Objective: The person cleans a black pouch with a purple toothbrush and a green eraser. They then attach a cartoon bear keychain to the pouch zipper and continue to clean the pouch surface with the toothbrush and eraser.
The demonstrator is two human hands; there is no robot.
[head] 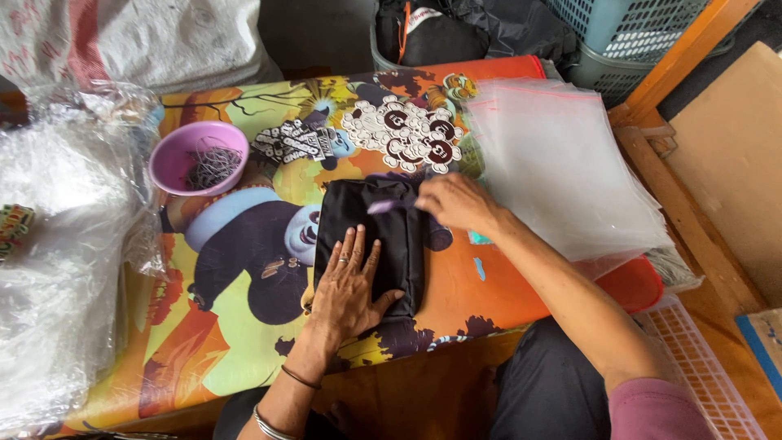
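Folded black fabric garment (371, 244) lies at frame centre on the colourful cartoon-printed surface (236, 342). Left hand (350, 285) rests flat on its lower half, fingers spread open, palm down, pressing. Right hand (456, 202) sits at the garment's upper right edge, fingers curled closed, pinching a small purple tag (384, 206) lying on the fabric. Just above the garment, a pile of round black-and-white stickers (407, 134); left of those, a heap of black-and-white printed labels (293, 143). Pink plastic bowl holding metal clips (198, 157) sits upper left. Stack of clear plastic bags (562, 171) lies at right, near the right hand. Crumpled clear plastic sheeting (57, 269) fills the left edge.
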